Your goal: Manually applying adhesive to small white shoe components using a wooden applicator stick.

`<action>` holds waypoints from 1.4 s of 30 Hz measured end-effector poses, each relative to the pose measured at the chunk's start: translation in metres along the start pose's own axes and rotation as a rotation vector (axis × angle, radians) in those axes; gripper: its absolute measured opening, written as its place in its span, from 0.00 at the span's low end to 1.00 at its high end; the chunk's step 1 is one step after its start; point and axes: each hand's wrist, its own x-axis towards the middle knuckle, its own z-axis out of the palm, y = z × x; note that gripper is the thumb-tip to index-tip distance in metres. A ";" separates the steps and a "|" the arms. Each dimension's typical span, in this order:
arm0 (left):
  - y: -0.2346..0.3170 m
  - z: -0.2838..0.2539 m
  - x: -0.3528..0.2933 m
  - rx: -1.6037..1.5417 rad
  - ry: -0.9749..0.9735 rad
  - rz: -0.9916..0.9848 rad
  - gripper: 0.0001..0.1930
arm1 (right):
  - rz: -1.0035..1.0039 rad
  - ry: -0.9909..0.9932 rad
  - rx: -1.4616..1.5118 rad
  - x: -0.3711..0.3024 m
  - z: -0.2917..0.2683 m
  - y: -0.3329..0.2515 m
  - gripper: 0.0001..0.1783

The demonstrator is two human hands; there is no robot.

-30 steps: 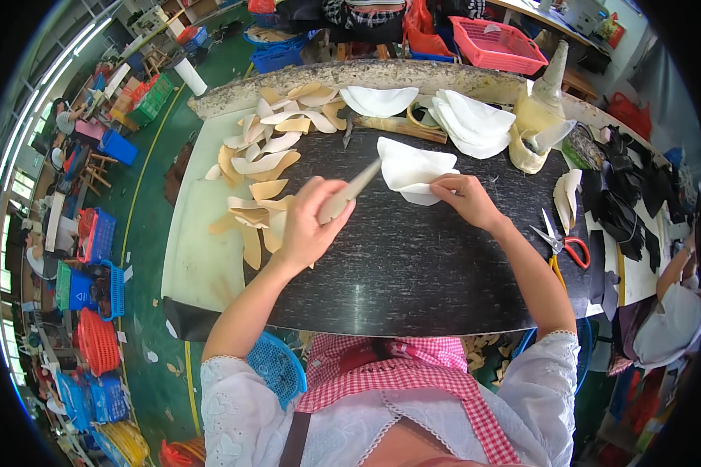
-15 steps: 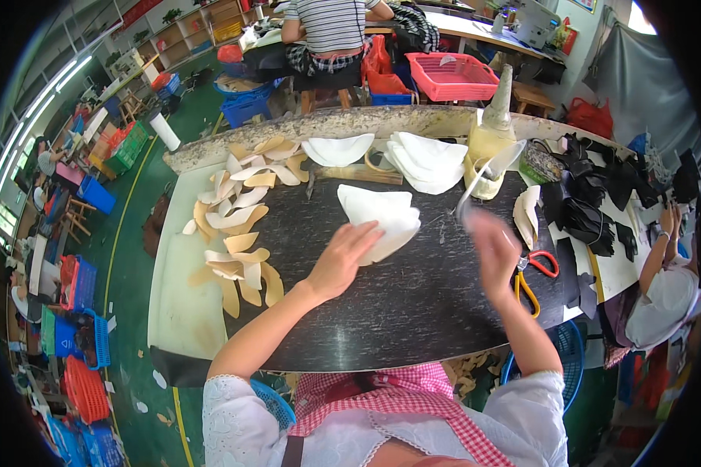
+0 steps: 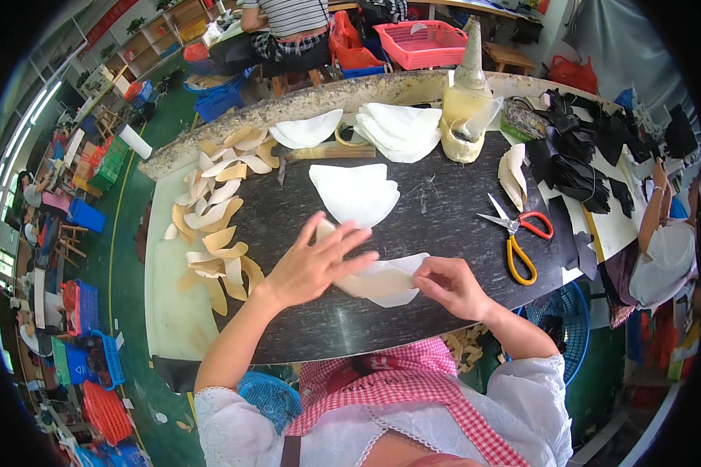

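Close to the table's front edge, a beige curved piece (image 3: pixel 364 285) lies over a white sheet piece (image 3: pixel 401 294). My left hand (image 3: pixel 310 263) rests over the beige piece's left part, fingers spread. The right end is pinched between the thumb and fingers of my right hand (image 3: pixel 453 288). Just beyond is a fanned stack of white half-round pieces (image 3: pixel 353 191). A flat-bladed spreader (image 3: pixel 483 117) stands in a crusted yellowish pot (image 3: pixel 463 140) at the back. Scissors with red and orange handles (image 3: pixel 514 228) lie spread on the right.
Many beige curved pieces (image 3: pixel 224 194) are heaped on the left. More white pieces (image 3: pixel 397 131) lie at the back, beside a wooden strip (image 3: pixel 331 152). Black pieces (image 3: pixel 572 167) cover the right side. Blue baskets (image 3: pixel 565 327) stand below the table. Another person (image 3: pixel 666 249) is at the right.
My right hand has left the spreader in the pot and come to the front pieces. My left hand has moved off the white stack toward me, onto the beige piece.
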 end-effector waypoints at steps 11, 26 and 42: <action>0.079 -0.035 0.030 -1.091 0.117 -0.190 0.15 | -0.437 -0.093 0.322 -0.012 0.032 -0.045 0.10; 0.080 -0.029 0.019 -0.791 0.201 -0.150 0.13 | -0.346 -0.126 0.427 -0.012 0.048 -0.015 0.11; 0.081 -0.030 0.005 -0.706 0.003 -0.264 0.18 | -0.362 -0.165 0.005 -0.021 0.035 -0.016 0.06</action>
